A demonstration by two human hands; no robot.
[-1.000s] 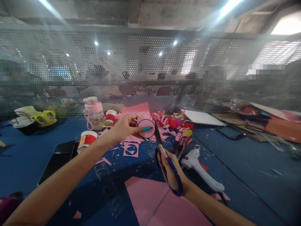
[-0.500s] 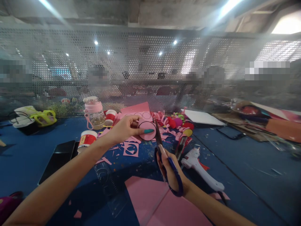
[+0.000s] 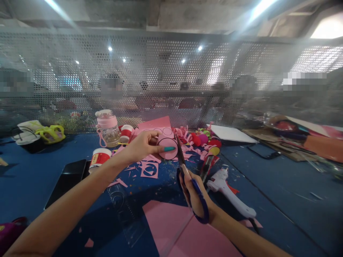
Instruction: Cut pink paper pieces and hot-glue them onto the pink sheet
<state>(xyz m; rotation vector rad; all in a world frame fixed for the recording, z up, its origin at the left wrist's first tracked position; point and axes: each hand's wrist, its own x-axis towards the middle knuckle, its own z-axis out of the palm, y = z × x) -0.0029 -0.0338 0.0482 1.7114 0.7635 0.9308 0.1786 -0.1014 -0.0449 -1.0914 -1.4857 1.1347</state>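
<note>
A shared craft workshop: foam scraps (image 3: 150, 167), glue gun (image 3: 227, 187), perforated metal divider (image 3: 187, 71).

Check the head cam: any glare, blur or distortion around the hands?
Head view: ceiling light streaks flare across the top, wide-angle bending at the edges; left hand with pink disc and right hand on scissors read fairly sharp; background behind mesh is hazy.

We can read no words, brands or numbers anywhere. The red-and-white cup (image 3: 98, 159) carries a yellowish label strip, but its print is too small and blurred to make out. A second red cup (image 3: 125, 133) shows a white band with nothing legible. The pink sheet (image 3: 157, 125) bears only drawn circles, no lettering.
</note>
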